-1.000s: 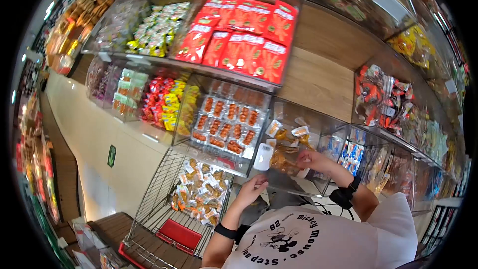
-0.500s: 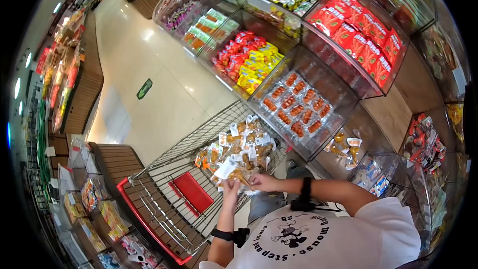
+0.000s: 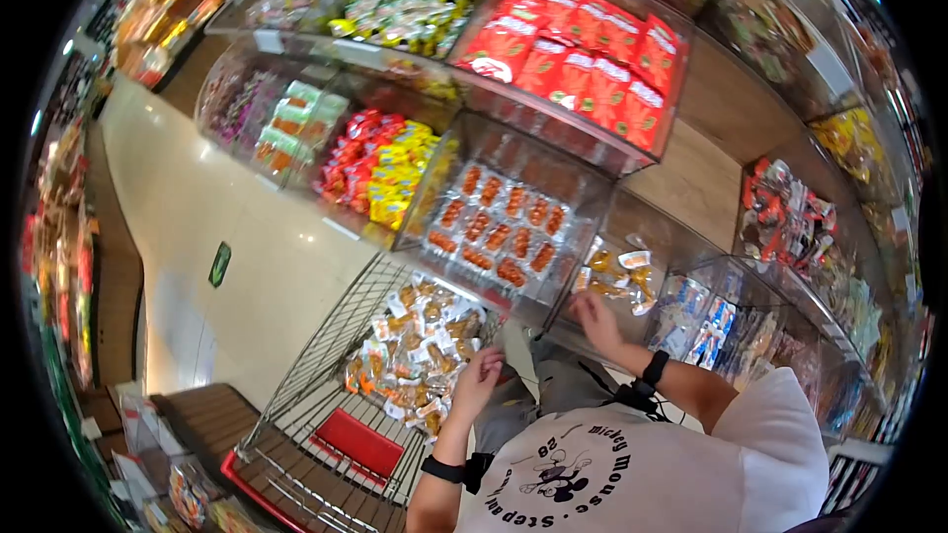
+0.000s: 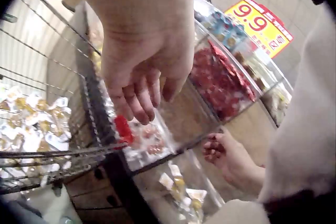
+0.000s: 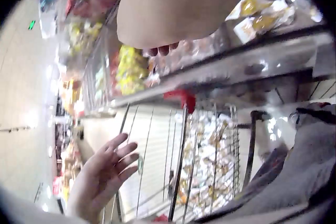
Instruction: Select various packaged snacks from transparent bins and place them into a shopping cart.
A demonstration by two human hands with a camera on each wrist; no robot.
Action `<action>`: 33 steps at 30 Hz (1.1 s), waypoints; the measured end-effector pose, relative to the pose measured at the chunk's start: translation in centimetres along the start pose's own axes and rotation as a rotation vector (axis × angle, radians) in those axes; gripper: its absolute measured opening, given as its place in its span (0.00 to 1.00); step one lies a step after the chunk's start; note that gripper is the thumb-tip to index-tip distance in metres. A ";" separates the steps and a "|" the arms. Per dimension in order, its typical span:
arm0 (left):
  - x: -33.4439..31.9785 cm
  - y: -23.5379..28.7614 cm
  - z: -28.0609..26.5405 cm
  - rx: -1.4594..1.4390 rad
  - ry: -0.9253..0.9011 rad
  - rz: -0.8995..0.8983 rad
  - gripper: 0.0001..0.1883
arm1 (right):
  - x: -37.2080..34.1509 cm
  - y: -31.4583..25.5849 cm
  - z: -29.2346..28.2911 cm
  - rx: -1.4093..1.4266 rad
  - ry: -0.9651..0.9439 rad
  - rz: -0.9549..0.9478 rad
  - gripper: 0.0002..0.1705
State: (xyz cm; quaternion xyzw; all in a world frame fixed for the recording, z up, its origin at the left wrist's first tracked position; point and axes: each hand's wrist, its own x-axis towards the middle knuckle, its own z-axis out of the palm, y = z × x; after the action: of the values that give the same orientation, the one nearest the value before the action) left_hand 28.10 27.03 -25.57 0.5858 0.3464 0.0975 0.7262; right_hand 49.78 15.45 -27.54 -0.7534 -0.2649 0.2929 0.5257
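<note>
In the head view the left hand point(image 3: 477, 382) hangs over the near edge of the cart's pile of clear snack packets point(image 3: 420, 345), holding nothing. Its fingers droop, loosely bent, in the left wrist view, where the hand point(image 4: 149, 50) is above the bins. The right hand point(image 3: 596, 324) is at the front edge of the bin with a few similar packets point(image 3: 640, 281), with no packet visible in it. From the left wrist camera the right hand point(image 4: 231, 161) shows loosely bent fingers. Its palm side is mostly hidden in the right wrist view point(image 5: 178, 14).
The wire cart point(image 3: 326, 360) with a red seat flap point(image 3: 360, 446) stands left of the person. Beside it is a bin of reddish vacuum packs point(image 3: 499, 227). Red bags point(image 3: 583, 59) fill an upper bin. Another display counter point(image 3: 202, 410) is at lower left.
Both hands were at a packet over the cart; they have let it go and parted. The right hand has moved right to the bin, and the head view has swung toward the shelves.
</note>
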 end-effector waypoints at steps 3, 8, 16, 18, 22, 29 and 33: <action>2.7 1.5 4.3 0.068 -0.168 0.027 0.15 | 3.6 6.1 -5.0 -0.323 0.109 0.010 0.11; 6.5 1.7 11.5 -0.074 -0.300 -0.029 0.18 | 5.6 10.0 -7.7 -0.877 -0.279 0.001 0.26; 11.5 -3.0 16.8 -0.400 -0.136 -0.730 0.20 | 3.9 12.2 -6.1 -0.960 -0.199 0.062 0.13; 11.2 -3.0 17.3 -0.345 0.002 -0.649 0.23 | 3.7 10.9 -6.6 -0.629 -0.311 0.285 0.13; 9.7 -1.2 17.3 -0.261 0.137 -0.462 0.26 | 1.2 10.8 -8.1 0.393 -0.399 0.137 0.13; 5.0 2.8 12.5 -0.286 -0.086 -0.199 0.23 | -1.9 -0.9 -8.3 0.121 -0.650 0.072 0.13; -0.2 3.8 7.1 -0.338 0.095 -0.182 0.17 | -2.7 -5.2 -2.1 0.057 -0.754 -0.042 0.13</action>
State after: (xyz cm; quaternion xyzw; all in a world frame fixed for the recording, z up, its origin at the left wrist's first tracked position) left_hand 33.33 22.44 -21.47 0.4166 0.4102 0.1158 0.8030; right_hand 48.95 13.81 -21.62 -0.5722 -0.4470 0.5462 0.4178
